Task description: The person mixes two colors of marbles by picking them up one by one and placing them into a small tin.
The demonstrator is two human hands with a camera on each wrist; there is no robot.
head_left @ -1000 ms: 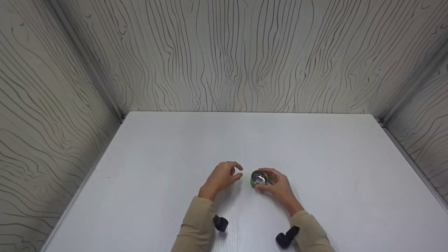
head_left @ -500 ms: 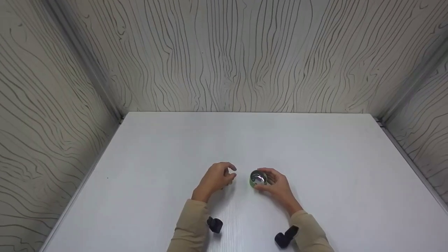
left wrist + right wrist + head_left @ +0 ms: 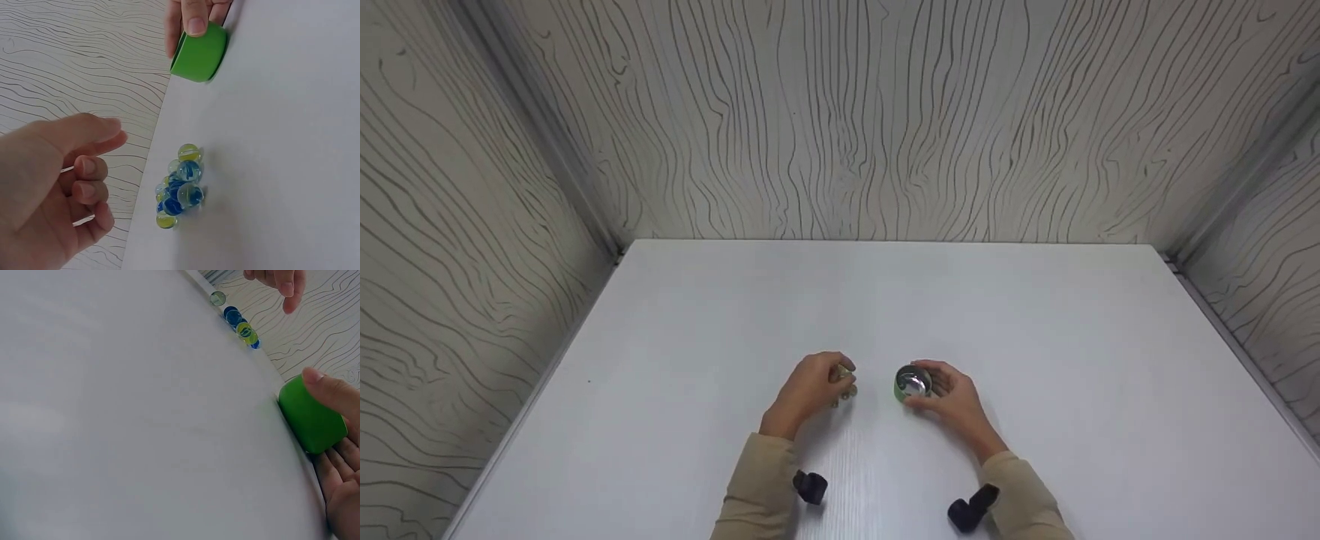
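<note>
A small green bowl with a shiny inside stands on the table, and my right hand grips its side between thumb and fingers. Left of it, my left hand hovers over a cluster of glass marbles, blue, yellow and clear. In the left wrist view the fingers of this hand are loosely bent and hold nothing that shows. The marbles lie on the table, apart from these fingers, with one clear marble off to one side. From the head view the left hand hides most of them.
The white table reaches back to a wood-grain patterned wall. Similar panels stand at the left and right sides. A black wrist camera juts from the left sleeve, another black camera from the right.
My left hand has moved left and a little nearer, away from the bowl; some marbles now show under its fingers. The right hand and the bowl have stayed nearly still.
</note>
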